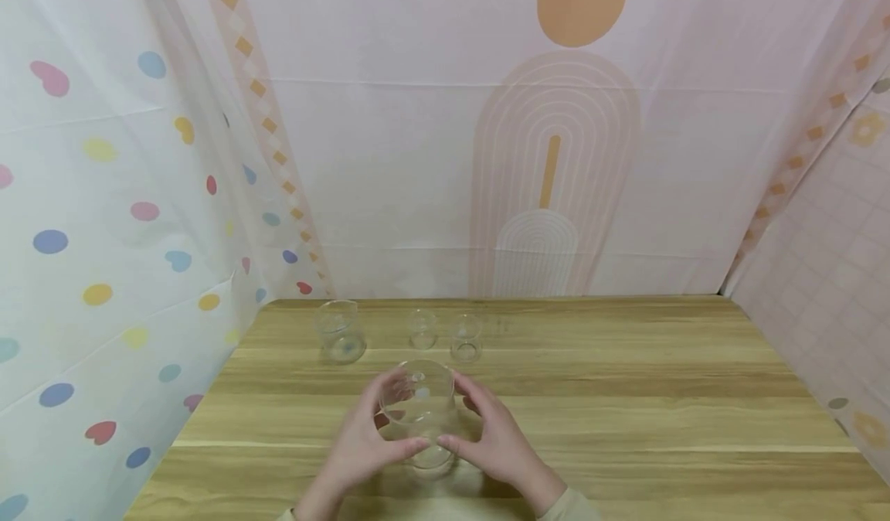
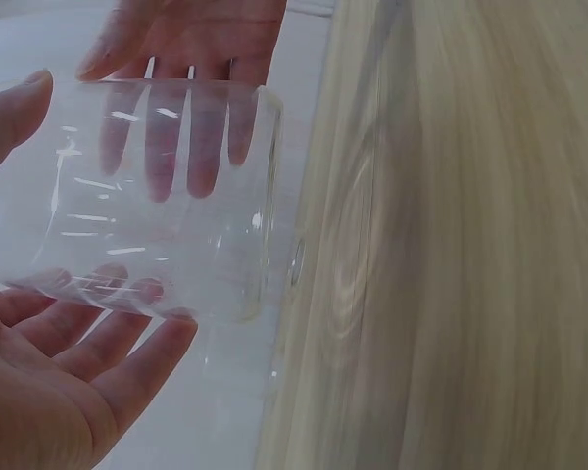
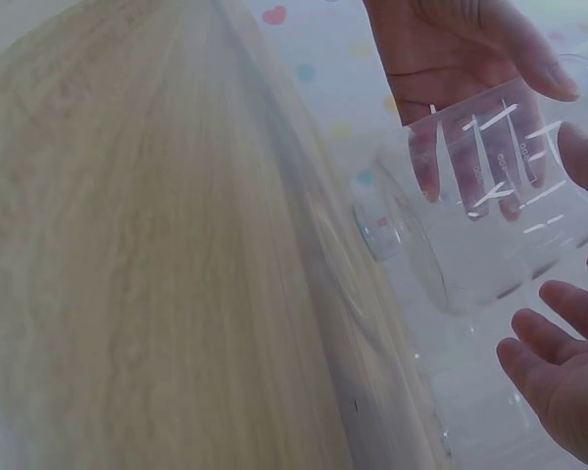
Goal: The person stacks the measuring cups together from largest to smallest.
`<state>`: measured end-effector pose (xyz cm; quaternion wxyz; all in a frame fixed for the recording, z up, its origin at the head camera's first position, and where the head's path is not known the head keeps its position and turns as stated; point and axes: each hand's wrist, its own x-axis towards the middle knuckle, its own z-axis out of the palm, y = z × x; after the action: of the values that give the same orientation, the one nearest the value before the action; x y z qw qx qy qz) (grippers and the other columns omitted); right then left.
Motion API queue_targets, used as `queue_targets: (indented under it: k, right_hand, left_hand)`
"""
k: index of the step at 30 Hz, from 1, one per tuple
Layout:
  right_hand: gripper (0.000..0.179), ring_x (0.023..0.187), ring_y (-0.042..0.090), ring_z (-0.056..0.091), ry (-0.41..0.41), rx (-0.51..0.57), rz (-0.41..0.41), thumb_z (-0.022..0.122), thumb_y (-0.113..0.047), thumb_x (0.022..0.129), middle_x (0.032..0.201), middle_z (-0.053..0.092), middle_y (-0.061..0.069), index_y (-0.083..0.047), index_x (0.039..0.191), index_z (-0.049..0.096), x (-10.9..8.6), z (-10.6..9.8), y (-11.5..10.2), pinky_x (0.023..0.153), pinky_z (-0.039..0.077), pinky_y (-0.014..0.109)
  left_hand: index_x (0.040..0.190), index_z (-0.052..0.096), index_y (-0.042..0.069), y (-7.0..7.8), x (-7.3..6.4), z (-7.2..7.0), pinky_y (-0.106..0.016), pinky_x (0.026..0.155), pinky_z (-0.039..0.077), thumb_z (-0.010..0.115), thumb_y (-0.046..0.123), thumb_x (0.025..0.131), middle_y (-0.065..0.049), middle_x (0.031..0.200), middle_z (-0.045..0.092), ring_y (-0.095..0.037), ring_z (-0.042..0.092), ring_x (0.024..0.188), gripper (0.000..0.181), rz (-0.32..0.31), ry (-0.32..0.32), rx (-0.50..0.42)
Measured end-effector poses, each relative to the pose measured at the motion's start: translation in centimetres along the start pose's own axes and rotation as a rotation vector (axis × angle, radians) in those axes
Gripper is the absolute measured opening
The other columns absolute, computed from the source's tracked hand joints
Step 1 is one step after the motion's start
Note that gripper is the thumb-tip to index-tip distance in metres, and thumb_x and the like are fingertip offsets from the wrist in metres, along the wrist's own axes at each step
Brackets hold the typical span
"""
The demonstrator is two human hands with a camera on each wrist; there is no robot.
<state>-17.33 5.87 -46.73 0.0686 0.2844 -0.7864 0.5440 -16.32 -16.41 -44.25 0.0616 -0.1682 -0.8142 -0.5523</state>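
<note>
Between both hands, near the table's front, is a large clear glass beaker (image 1: 419, 409). My left hand (image 1: 365, 440) grips its left side, thumb along the near wall and the other fingers around the back. The right hand (image 1: 492, 437) mirrors it on the other side, the two thumb tips almost meeting. Through the glass (image 2: 191, 245) in the left wrist view, the right hand's long fingers show against the far wall. White graduation marks are visible on the beaker (image 3: 490, 211) in the right wrist view.
Toward the back of the wood-grain table (image 1: 626, 397) stand three more glass beakers: a medium one (image 1: 342, 335) at left, a small one (image 1: 422, 331) and another small one (image 1: 466, 338) beyond the held beaker. Patterned cloths (image 1: 389, 181) hang behind and at both sides.
</note>
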Motion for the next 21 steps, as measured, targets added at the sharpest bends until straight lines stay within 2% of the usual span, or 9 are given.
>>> queue_targets:
  k: [4,9,15,21]
  right_hand:
    - [0.08,0.129,0.034,0.049,-0.002,0.028,-0.04,0.081,-0.021,0.083,0.147,0.047,0.014,-0.007,0.15,0.039,-0.3,-0.5,0.3,0.103,0.043,0.047]
    - [0.079,0.129,0.037,0.049,-0.007,0.088,-0.113,0.08,-0.012,0.083,0.148,0.045,0.016,-0.006,0.15,0.038,-0.5,-1.2,0.9,0.102,0.043,0.048]
    - [0.081,0.125,0.038,0.053,0.004,0.121,-0.094,0.081,-0.008,0.081,0.144,0.048,0.021,-0.001,0.149,0.037,-0.8,-2.3,1.4,0.101,0.046,0.043]
    - [0.08,0.124,0.038,0.054,0.008,0.137,-0.089,0.081,-0.008,0.081,0.143,0.05,0.021,-0.001,0.148,0.039,-1.0,-3.6,1.6,0.099,0.047,0.042]
  left_hand:
    - [0.146,0.042,0.019,0.2,0.2,0.7,-0.044,0.089,0.053,0.092,0.019,0.068,-0.006,0.136,0.056,-0.031,0.056,0.119,0.092,0.015,-0.026,-0.027]
    - [0.147,0.041,0.016,0.6,0.6,1.4,-0.047,0.091,0.052,0.092,0.018,0.068,-0.007,0.137,0.056,-0.033,0.055,0.12,0.094,0.033,-0.045,-0.056]
    - [0.147,0.041,0.013,1.0,1.2,2.5,-0.044,0.095,0.05,0.094,0.022,0.064,-0.01,0.14,0.052,-0.029,0.055,0.122,0.099,0.027,-0.056,-0.062]
    - [0.146,0.042,0.009,1.3,1.9,3.5,-0.045,0.093,0.051,0.094,0.022,0.065,-0.011,0.139,0.053,-0.028,0.055,0.121,0.097,0.052,-0.063,-0.048]
